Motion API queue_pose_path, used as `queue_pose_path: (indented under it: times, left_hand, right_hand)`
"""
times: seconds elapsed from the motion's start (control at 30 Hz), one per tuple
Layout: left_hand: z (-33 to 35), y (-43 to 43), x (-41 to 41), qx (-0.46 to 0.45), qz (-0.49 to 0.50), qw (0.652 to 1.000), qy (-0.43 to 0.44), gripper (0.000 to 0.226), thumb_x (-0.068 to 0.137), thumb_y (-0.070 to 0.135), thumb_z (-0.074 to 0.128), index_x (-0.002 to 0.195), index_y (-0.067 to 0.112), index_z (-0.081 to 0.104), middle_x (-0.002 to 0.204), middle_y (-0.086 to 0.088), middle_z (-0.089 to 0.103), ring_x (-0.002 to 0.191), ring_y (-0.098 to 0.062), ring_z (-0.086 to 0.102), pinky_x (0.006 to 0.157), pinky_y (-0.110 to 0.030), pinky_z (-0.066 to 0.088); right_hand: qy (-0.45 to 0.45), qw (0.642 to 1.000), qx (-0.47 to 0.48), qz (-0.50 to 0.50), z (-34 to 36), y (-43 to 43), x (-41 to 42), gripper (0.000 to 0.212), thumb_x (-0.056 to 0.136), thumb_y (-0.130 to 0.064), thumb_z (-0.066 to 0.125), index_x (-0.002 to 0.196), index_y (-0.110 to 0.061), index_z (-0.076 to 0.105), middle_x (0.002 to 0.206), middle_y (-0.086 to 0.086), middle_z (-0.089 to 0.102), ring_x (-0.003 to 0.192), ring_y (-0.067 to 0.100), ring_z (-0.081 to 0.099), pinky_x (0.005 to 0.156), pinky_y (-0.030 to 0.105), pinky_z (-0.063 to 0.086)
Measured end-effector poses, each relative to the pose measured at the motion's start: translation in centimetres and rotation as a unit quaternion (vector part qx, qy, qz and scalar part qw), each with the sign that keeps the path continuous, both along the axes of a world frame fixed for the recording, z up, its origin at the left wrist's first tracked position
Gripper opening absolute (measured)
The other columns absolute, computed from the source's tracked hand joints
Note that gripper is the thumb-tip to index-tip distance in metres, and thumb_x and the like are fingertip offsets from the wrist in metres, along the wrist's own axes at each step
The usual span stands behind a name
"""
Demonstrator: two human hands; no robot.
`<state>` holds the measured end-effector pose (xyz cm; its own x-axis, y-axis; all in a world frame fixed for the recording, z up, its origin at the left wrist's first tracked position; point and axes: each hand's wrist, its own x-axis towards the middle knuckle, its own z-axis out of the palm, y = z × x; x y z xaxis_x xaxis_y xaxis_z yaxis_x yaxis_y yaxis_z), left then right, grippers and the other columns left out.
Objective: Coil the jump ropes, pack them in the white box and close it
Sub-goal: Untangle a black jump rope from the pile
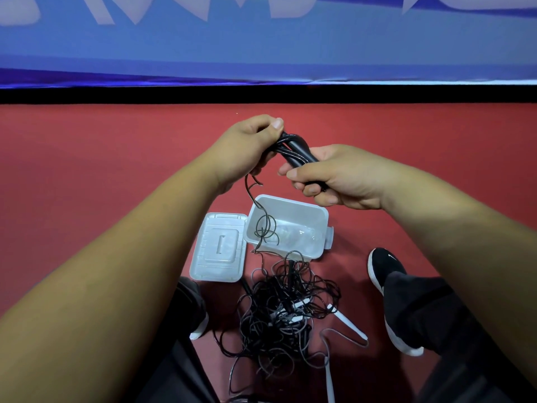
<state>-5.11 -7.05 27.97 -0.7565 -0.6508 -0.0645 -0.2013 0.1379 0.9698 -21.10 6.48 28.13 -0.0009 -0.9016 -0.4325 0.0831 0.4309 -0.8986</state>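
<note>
Red floor (116,158), matte, evenly lit. Far edge meets a black baseboard strip (261,94). Above it a blue banner (261,45) with pale, blurred lettering.

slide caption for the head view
Left hand and right hand grip a black jump rope above the open white box, lid off, tangled ropes nearby.
</note>
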Motion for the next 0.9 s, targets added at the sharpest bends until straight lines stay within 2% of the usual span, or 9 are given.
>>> queue_pose_path:
  times: [0.13,0.23,0.3,0.4,0.53,0.63,0.77,0.83,0.9]
  left_hand:
    - [0.0,0.0,0.1,0.004,-0.007,1.0,0.002,0.028,0.11,0.039,0.049,0.098,0.016,0.061,0.069,-0.005,0.045,0.055,-0.016,0.032,0.054,-0.03,0.027]
    - [0.1,0.0,0.1,0.0,0.004,1.0,-0.003,0.035,0.109,0.042,0.05,0.101,0.011,0.062,0.069,-0.005,0.047,0.054,-0.016,0.034,0.054,-0.029,0.028]
    - [0.3,0.0,0.2,-0.022,0.014,0.999,-0.025,0.042,0.107,0.048,0.05,0.101,0.008,0.063,0.068,-0.003,0.055,0.056,-0.017,0.04,0.055,-0.03,0.034]
    - [0.6,0.0,0.4,-0.075,-0.006,0.992,-0.102,0.044,0.108,0.053,0.043,0.096,0.015,0.062,0.073,-0.008,0.072,0.06,-0.021,0.053,0.063,-0.036,0.043]
    - [0.4,-0.5,1.2,0.005,-0.052,0.985,-0.162,0.039,0.113,0.034,0.041,0.115,0.001,0.061,0.086,-0.02,0.076,0.069,-0.027,0.069,0.072,-0.038,0.048]
    - [0.8,-0.9,2.0,0.033,-0.073,0.985,-0.155,0.028,0.111,0.017,0.045,0.115,0.004,0.069,0.085,-0.016,0.075,0.07,-0.021,0.069,0.07,-0.032,0.052]
    - [1.2,-0.5,2.4,0.054,-0.123,0.982,-0.13,0.029,0.11,0.023,0.05,0.113,0.006,0.073,0.083,-0.009,0.072,0.07,-0.016,0.066,0.072,-0.03,0.053]
    - [1.3,0.0,2.3,0.046,-0.167,0.979,-0.106,0.029,0.11,0.024,0.051,0.118,0.006,0.073,0.082,-0.007,0.069,0.071,-0.015,0.063,0.072,-0.028,0.052]
    - [1.3,0.3,2.2,0.035,-0.204,0.974,-0.088,0.029,0.108,0.024,0.053,0.122,0.006,0.072,0.081,-0.006,0.066,0.073,-0.016,0.059,0.074,-0.03,0.049]
  right_hand:
    - [0.039,0.999,-0.011,-0.002,-0.2,-0.1,0.1,0.028,0.101,-0.014,0.067,0.127,-0.003,0.066,0.076,-0.001,0.054,0.06,0.008,0.046,0.044,0.02,0.039]
    - [0.033,0.999,-0.016,-0.014,-0.5,-0.4,0.1,0.025,0.102,-0.015,0.066,0.124,-0.004,0.065,0.075,-0.001,0.05,0.056,0.008,0.037,0.046,0.021,0.029]
    - [0.049,0.998,-0.025,-0.024,-0.8,-0.6,0.2,0.019,0.102,-0.014,0.065,0.12,-0.005,0.064,0.074,0.0,0.049,0.054,0.009,0.034,0.044,0.022,0.025]
    - [0.1,0.993,-0.039,-0.047,-1.4,-0.9,0.2,0.008,0.102,-0.014,0.065,0.109,-0.011,0.062,0.074,0.002,0.05,0.051,0.011,0.036,0.043,0.023,0.03]
    - [0.22,0.974,-0.031,-0.053,-1.9,-0.9,-0.4,0.007,0.102,-0.019,0.066,0.101,-0.012,0.063,0.075,0.002,0.056,0.056,0.013,0.048,0.046,0.025,0.042]
    - [0.261,0.964,-0.029,-0.047,-1.9,-0.8,-0.5,0.01,0.103,-0.019,0.065,0.098,-0.011,0.064,0.077,0.004,0.058,0.059,0.014,0.051,0.047,0.025,0.043]
    - [0.258,0.963,-0.016,-0.069,-2.3,-1.2,-0.7,0.013,0.103,-0.016,0.061,0.107,-0.004,0.065,0.078,0.007,0.058,0.063,0.02,0.05,0.046,0.027,0.041]
    - [0.262,0.962,-0.011,-0.072,-2.3,-1.4,-0.8,0.014,0.102,-0.017,0.06,0.109,-0.007,0.065,0.077,0.005,0.059,0.063,0.022,0.051,0.047,0.028,0.042]
    - [0.238,0.968,-0.014,-0.073,-2.1,-1.5,-0.7,0.007,0.1,-0.013,0.058,0.102,-0.013,0.065,0.078,0.006,0.057,0.062,0.02,0.047,0.049,0.029,0.039]
